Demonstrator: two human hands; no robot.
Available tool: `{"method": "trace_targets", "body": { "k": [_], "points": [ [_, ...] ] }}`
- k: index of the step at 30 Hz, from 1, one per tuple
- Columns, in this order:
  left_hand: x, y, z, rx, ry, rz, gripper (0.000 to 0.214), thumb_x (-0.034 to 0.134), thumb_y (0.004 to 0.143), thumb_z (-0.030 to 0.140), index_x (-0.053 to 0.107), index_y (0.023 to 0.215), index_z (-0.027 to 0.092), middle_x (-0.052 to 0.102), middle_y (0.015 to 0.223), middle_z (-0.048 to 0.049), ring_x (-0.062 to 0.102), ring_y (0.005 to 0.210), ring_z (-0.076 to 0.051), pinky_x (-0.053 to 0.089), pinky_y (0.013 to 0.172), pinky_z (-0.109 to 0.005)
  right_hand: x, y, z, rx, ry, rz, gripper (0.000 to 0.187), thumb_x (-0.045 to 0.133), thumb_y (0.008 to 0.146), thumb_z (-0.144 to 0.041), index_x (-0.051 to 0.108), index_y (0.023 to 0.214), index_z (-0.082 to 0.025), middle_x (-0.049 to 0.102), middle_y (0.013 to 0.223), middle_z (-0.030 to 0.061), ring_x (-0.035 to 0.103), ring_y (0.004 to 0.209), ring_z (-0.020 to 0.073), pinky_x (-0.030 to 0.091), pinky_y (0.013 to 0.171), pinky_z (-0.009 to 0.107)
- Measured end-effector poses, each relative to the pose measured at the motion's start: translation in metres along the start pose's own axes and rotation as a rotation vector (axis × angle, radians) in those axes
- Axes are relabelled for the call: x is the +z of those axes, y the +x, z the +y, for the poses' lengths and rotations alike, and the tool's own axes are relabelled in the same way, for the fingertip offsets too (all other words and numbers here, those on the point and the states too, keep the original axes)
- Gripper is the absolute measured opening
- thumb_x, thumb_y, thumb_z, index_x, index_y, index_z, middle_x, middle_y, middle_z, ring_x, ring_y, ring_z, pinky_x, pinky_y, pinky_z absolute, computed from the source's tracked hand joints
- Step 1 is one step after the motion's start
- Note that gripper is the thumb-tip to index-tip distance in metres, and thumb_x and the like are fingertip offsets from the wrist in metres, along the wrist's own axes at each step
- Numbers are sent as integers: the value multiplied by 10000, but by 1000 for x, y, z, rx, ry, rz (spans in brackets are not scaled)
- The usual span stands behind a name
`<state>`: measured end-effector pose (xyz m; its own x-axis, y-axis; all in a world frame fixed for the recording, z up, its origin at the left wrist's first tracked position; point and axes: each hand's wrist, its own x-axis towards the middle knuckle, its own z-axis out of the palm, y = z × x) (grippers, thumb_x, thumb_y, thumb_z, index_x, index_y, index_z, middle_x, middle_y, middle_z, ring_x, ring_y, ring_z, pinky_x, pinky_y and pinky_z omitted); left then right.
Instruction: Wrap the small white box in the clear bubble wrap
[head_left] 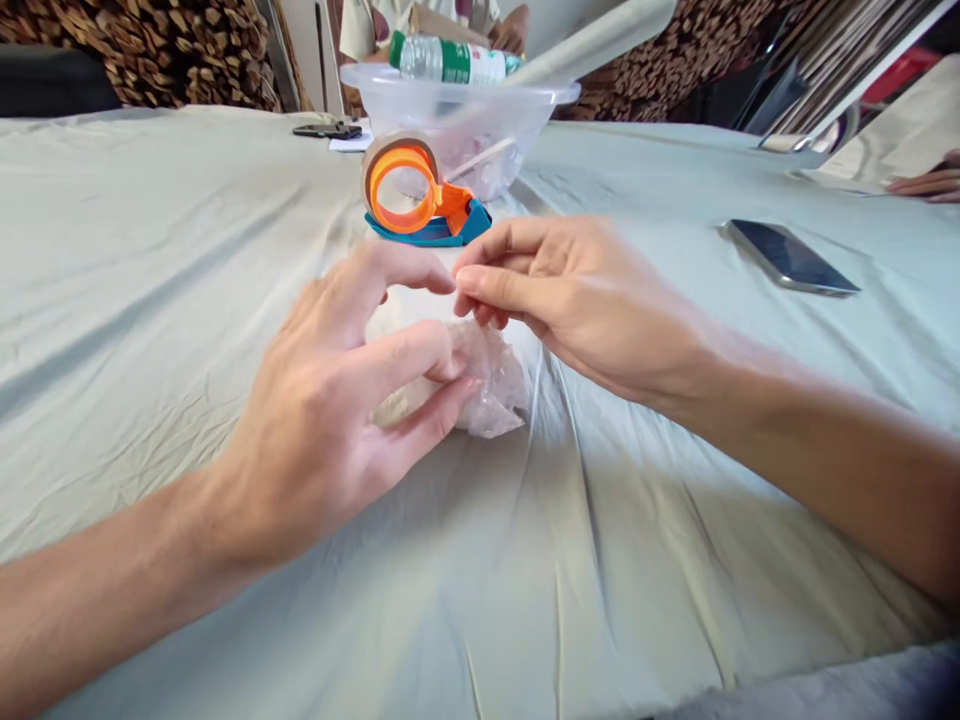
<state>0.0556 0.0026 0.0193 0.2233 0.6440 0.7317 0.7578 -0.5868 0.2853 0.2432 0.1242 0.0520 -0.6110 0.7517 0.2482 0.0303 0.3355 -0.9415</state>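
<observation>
My left hand (322, 400) is curled around a whitish bundle in crinkled clear plastic wrap (501, 390), with thumb and a finger pressed on it near the middle of the table. The index finger of that hand is raised and bent above the bundle. My right hand (574, 285) has its thumb and index finger pinched together, close to the left index fingertip; anything inside the pinch is too small to make out. Just beyond both hands stands a tape dispenser (453, 205), orange and blue, with a roll of brown tape.
Behind the dispenser is a clear plastic basin (536, 115) with a green-labelled bottle (455, 62) and a long white tube (600, 42). One phone (791, 258) lies at right, another (328, 131) farther back. Another person's hand (926, 183) rests at the right edge.
</observation>
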Motion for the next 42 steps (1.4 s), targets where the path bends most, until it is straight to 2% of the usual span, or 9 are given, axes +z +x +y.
{"method": "trace_targets", "body": {
  "k": [6,12,17,22,26,30,36,39,42],
  "points": [
    [2,0,-1,46,86,-2,187,717,1066,286,650,895,251,787,1291,-5,736,1144,-237,500,986,-399,4,0,-3,9,-114,37,247,781,946,-3,799,787,-191,766,814,-1,669,769,121,540,784,278],
    [3,1,-3,-9,-76,-78,210,680,1080,275,575,899,269,794,1219,-3,759,1100,-228,575,995,-407,2,10,7,199,-22,-97,257,773,908,-25,814,722,-197,721,709,13,568,626,114,437,544,260],
    [3,2,-1,-59,-189,-131,218,667,1098,324,542,924,276,762,1102,-26,770,1029,-219,616,831,-376,3,18,2,417,28,-90,343,708,929,18,785,661,-182,728,692,50,596,606,124,457,521,244],
    [3,7,0,-103,-191,-116,204,702,1028,277,539,906,266,702,973,-15,772,1025,-255,625,933,-446,-3,25,8,356,73,-132,232,854,853,0,796,727,-185,738,690,-3,648,615,98,544,552,180],
    [2,11,-3,-184,-302,-121,226,758,1012,325,585,888,249,754,1037,-33,762,1110,-259,607,1018,-478,-7,27,19,278,67,-129,267,1019,782,-91,775,727,-184,752,661,-4,676,607,111,566,552,196],
    [1,11,-4,-254,-442,-107,237,792,1002,309,606,881,228,770,1091,-40,764,1142,-214,633,1042,-413,-10,26,21,227,24,-165,215,970,843,-50,807,765,-167,772,687,18,682,594,98,552,561,194],
    [3,8,-4,-310,-509,-124,147,824,999,299,700,1062,252,761,1116,-6,748,1130,-208,619,1141,-441,-17,27,19,198,-99,-203,220,851,905,0,830,783,-182,749,632,-4,640,576,84,462,518,168],
    [5,8,-5,-332,-588,-119,261,873,954,317,688,1132,267,741,1199,-12,753,1198,-223,658,1053,-392,-16,25,18,214,-139,-197,218,853,918,-9,839,796,-189,769,671,11,647,589,103,473,530,199],
    [6,7,-8,-398,-618,-161,309,851,965,364,663,1190,266,727,1276,-40,765,1219,-237,683,905,-325,-13,19,18,213,-137,-103,284,808,957,20,806,767,-191,757,666,5,630,556,97,491,544,227]
  ]
}}
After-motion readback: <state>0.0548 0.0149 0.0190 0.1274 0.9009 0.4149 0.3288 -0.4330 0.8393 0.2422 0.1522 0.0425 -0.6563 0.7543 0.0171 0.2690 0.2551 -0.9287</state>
